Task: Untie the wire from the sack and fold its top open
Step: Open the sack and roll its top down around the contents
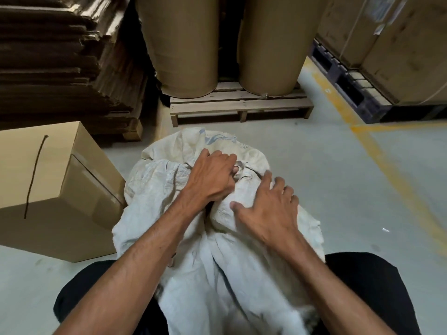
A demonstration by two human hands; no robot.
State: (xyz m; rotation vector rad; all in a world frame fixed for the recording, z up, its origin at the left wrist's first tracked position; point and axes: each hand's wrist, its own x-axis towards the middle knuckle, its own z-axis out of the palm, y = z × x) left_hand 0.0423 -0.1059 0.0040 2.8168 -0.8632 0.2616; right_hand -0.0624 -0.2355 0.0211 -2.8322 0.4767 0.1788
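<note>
A white woven sack [169,194] stands on the floor between my knees, its top rumpled and bunched. My left hand [212,177] is closed on a gathered fold of the sack's top near its middle. My right hand [268,209] lies flat on the cloth just to the right, fingers spread and holding nothing. A dark line [254,171] shows between the two hands; whether it is a crease or a tie, I cannot tell. A dark wire [33,177] lies stretched along the top of the cardboard box to the left, apart from the sack.
A closed cardboard box [79,213] sits close on the left, touching the sack. Behind stand flattened cardboard stacks [60,56], two big brown rolls [183,44] on a wooden pallet [239,105], and strapped cartons [399,44] on a dark pallet. Yellow floor lines [387,151] run on the right.
</note>
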